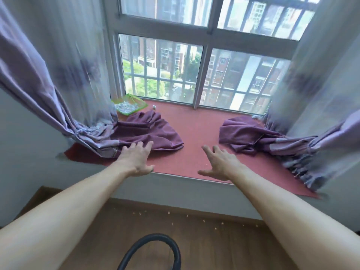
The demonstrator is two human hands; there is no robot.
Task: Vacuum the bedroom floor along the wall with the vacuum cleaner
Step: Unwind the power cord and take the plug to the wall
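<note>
Both my arms reach forward over the red-covered window ledge (pixel 194 133). My left hand (pixel 137 158) is open with fingers spread, its fingertips at the purple curtain (pixel 152 131) heaped on the ledge. My right hand (pixel 218 162) is open too, palm turned inward, holding nothing. Below, a black curved vacuum hose (pixel 153 248) loops up at the bottom edge; the rest of the vacuum cleaner is out of view. Small light crumbs (pixel 187 216) lie scattered on the wooden floor (pixel 109 240) along the grey wall (pixel 194 195) under the ledge.
A second purple curtain (pixel 249 133) is bunched on the ledge at the right. A green tray (pixel 128 105) with small clear pieces sits in the ledge's back left corner. Sheer curtains hang at both sides of the barred window (pixel 194 65).
</note>
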